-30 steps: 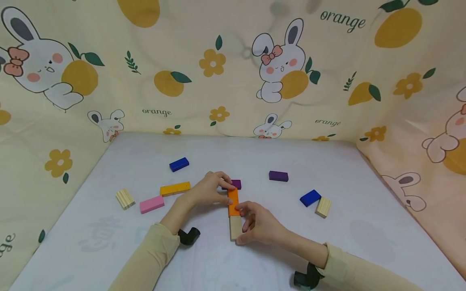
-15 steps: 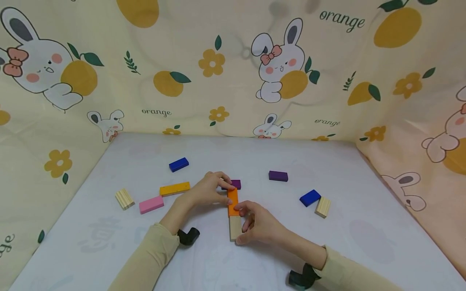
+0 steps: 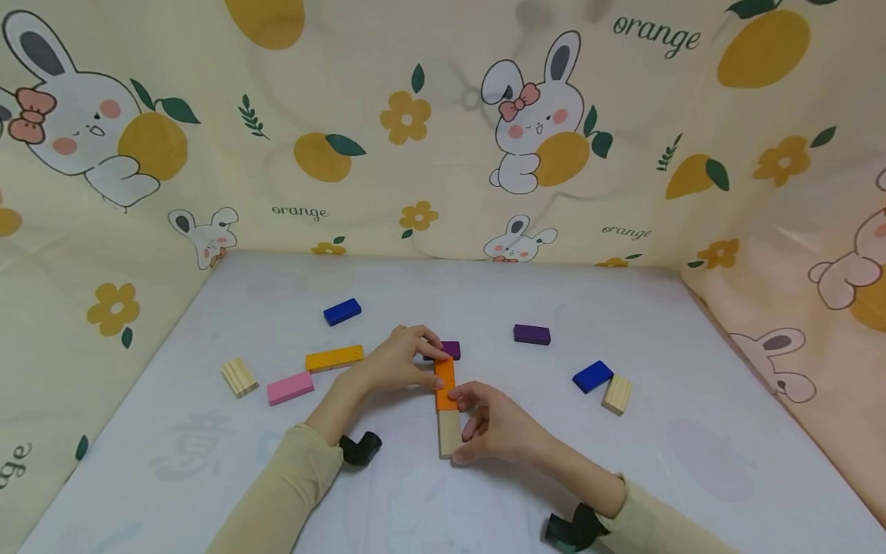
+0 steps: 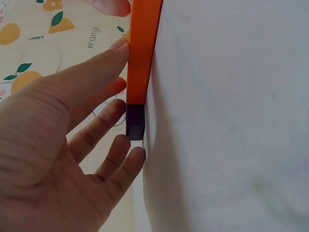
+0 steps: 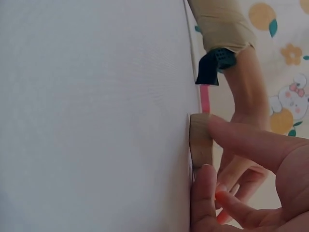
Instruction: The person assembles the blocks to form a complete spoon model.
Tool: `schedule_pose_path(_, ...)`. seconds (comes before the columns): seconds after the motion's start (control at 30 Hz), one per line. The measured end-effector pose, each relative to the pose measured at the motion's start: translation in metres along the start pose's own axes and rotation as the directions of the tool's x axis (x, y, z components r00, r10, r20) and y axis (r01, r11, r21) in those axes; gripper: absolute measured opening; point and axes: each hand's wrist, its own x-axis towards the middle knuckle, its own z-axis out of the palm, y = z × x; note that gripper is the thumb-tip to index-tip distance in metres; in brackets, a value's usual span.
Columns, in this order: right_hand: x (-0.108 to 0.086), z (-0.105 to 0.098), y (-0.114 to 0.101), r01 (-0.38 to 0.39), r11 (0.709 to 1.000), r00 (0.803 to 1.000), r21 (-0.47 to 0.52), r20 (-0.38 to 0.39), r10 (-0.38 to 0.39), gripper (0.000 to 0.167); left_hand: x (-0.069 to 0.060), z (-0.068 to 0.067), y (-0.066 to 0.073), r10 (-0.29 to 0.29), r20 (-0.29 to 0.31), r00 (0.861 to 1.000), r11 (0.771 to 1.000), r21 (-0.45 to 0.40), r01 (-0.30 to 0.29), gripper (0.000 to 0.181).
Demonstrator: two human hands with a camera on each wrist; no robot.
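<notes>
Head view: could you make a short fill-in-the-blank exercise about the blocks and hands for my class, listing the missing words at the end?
1. The middle row runs from the plain wooden block through the orange block to the far block, coloured ______.
2. The pink block's nearest neighbour is coloured ______.
3. The hand whose thumb touches the plain wooden block is the person's ______ one.

Missing words: purple; yellow; right.
</notes>
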Motion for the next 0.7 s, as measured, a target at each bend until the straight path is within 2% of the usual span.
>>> schedule_pose_path(0.1, -0.002, -0.003, 0.002, -0.008, 1.0, 1.0, 0.019, 0.01, 0.008, 0.064, 0.001, 0.0, 0.0, -0.002, 0.0, 1.0, 1.0, 0.009, 0.002, 0.039)
schedule_pose_path(0.2, -0.007, -0.011, 0.004, -0.01, 1.0, 1.0, 0.019, -0.013, 0.01, 0.054, 0.001, 0.0, 0.0, -0.002, 0.002, 1.0, 1.0, 0.016, 0.002, 0.039)
schedule_pose_path(0.3, -0.016, -0.025, 0.006, -0.014, 1.0, 0.997, -0.005, -0.073, 0.013, 0.043, 0.001, 0.0, -0.001, -0.001, 0.006, 1.0, 1.0, 0.016, 0.001, 0.039)
schedule_pose_path(0.4, -0.029, -0.046, 0.009, -0.021, 0.999, 0.984, -0.026, -0.178, 0.016, 0.035, 0.002, 0.0, -0.001, 0.001, 0.013, 1.0, 1.0, 0.018, -0.001, 0.04)
schedule_pose_path(0.47, -0.039, -0.063, 0.012, -0.014, 0.999, 0.965, -0.046, -0.263, 0.001, 0.033, 0.002, 0.0, -0.001, 0.0, 0.015, 1.0, 1.0, 0.02, -0.001, 0.039)
schedule_pose_path(0.57, -0.056, -0.09, 0.021, -0.011, 0.995, 0.922, -0.101, -0.386, -0.029, 0.034, 0.002, 0.0, -0.001, 0.001, 0.014, 1.0, 1.0, 0.021, -0.001, 0.039)
schedule_pose_path(0.7, -0.077, -0.125, 0.04, -0.023, 0.989, 0.873, -0.146, -0.485, -0.051, 0.04, 0.001, 0.0, 0.0, -0.006, 0.012, 1.0, 1.0, 0.007, 0.006, 0.039)
